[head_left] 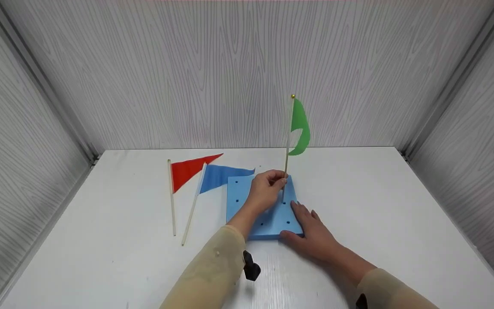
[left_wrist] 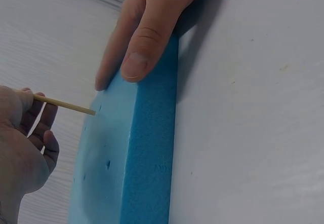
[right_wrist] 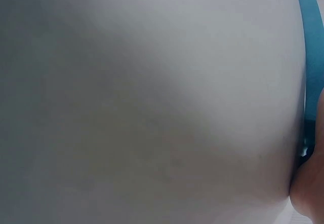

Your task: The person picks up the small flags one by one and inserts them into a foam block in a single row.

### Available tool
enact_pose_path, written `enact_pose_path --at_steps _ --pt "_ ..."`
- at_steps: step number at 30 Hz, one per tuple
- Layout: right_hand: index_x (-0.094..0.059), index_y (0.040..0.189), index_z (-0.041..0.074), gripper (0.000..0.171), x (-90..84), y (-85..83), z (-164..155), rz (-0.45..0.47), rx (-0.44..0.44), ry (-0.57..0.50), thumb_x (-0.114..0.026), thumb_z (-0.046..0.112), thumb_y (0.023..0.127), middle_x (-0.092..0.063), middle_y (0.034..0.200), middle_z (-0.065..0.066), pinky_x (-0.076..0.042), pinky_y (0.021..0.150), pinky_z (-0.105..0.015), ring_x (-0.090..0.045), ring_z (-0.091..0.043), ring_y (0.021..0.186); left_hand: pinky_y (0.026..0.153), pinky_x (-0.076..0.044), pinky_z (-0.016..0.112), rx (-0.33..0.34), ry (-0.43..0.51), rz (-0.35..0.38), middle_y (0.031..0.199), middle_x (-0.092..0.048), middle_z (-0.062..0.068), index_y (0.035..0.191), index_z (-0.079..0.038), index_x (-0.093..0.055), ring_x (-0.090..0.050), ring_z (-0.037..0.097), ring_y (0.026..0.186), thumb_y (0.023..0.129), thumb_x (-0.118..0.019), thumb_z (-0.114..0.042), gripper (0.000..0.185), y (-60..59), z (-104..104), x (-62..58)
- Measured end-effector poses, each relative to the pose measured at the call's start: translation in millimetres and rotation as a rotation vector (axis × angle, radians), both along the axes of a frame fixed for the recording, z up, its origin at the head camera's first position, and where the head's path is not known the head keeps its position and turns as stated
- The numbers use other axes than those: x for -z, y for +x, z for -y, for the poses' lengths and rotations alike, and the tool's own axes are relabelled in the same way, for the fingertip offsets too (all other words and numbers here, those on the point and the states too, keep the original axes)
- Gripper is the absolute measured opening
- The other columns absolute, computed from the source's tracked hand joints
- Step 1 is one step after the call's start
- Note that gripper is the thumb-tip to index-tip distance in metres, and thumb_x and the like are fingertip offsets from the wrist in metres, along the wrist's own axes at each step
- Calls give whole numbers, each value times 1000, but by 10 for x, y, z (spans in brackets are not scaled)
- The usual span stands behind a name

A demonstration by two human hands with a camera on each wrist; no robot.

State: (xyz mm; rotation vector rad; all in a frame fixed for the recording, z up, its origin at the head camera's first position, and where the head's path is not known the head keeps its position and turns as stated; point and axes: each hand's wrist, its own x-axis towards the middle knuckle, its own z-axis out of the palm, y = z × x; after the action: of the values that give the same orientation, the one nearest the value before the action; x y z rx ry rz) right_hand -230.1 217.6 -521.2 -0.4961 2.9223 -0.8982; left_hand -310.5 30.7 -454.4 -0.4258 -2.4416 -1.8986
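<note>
- Nearest the camera, two beige sleeves (head_left: 212, 274) reached forward over a white table (head_left: 380, 206), a small black clip beside the left one.
- The right hand (head_left: 311, 234) lay flat on the near right corner of a blue foam block (head_left: 236, 197), fingers straight and together on its top, thumb against its near edge; the left wrist view showed that thumb (left_wrist: 144, 41) pressed on the block's side.
- The left hand (head_left: 266, 189) sat over the block's middle, fingers curled tight round the thin wooden stick of a green flag (head_left: 300, 126), pinching it low down.
- The flag stood upright above the block's far right part, its stick tip (left_wrist: 91, 112) at the pierced foam top.
- Left of the block, a blue flag (head_left: 221, 175) and a red flag (head_left: 189, 168) lay flat on the table, their sticks pointing toward the camera; the blue cloth touched the block's far left corner.
- Grey wood-grain walls (head_left: 230, 73) closed the scene behind.
</note>
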Motion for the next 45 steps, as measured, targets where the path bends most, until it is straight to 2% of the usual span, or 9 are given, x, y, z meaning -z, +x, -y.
enact_pose_path --at_steps 9,18,25,32,37,45 --pt "-19 170 11 104 -2 -8 10 14 6 10 -59 73 97 -27 172 -16 -10 129 -54 -22 -32 160 90 -57 29 -2 -13 19 106 -74 0 121 -7 -77 -67 12 98 107 -65 -10 19 22 -35 35" --pt "-19 170 10 103 -10 -1 5 12 2 7 -60 70 98 -26 173 -16 -9 129 -54 -22 -31 160 93 -55 32 3 -66 24 105 -75 -2 119 -4 -77 -66 12 96 106 -66 -10 18 29 -14 135" --pt "-18 171 11 105 -5 -5 3 18 0 7 -59 73 97 -26 173 -16 -9 129 -54 -21 -32 161 95 -55 33 3 -109 44 107 -75 -5 123 -6 -78 -66 11 99 106 -67 -13 21 13 -21 205" --pt "-18 170 10 101 14 -3 -5 6 -10 -21 -62 67 99 -25 173 -16 -9 129 -54 -21 -30 160 101 -54 34 4 -119 45 113 -77 -3 124 -7 -78 -68 11 108 106 -67 -14 23 24 -24 190" --pt "-18 170 10 101 23 0 -2 8 -2 -11 -61 67 99 -25 173 -16 -9 129 -54 -21 -31 161 101 -54 35 7 -128 75 113 -76 -4 126 -7 -77 -66 12 106 107 -66 -14 23 41 -27 170" --pt "-18 170 10 102 15 -5 -9 1 -5 -7 -61 68 99 -26 173 -17 -9 129 -53 -21 -31 161 102 -53 37 16 -148 74 117 -74 -2 131 -9 -74 -65 14 109 107 -65 -16 27 48 11 130"
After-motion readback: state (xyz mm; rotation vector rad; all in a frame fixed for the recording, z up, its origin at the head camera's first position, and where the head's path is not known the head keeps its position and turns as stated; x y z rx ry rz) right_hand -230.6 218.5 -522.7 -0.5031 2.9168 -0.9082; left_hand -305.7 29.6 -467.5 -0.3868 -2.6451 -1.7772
